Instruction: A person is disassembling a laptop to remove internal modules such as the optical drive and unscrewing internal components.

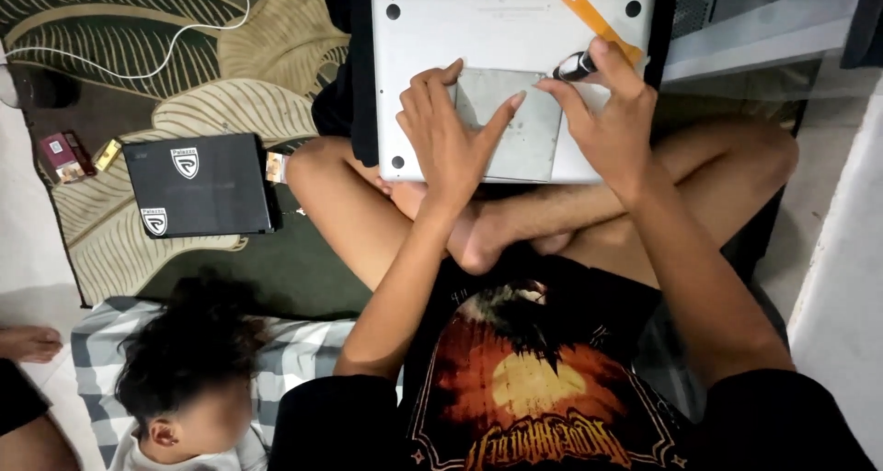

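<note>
From the head camera we see the silver laptop (501, 39) lying upside down on our crossed legs. On it our left hand (448, 135) is spread, fingertips pressing a grey flat panel (529, 126). Our right hand (607, 126) pinches a black screwdriver (575, 66) above the panel. An orange pry tool (593, 16) lies on the laptop

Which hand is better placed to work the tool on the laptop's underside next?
Probably the right hand: it grips the black-handled tool over the upturned silver laptop. The left hand lies spread on the grey plate.
</note>
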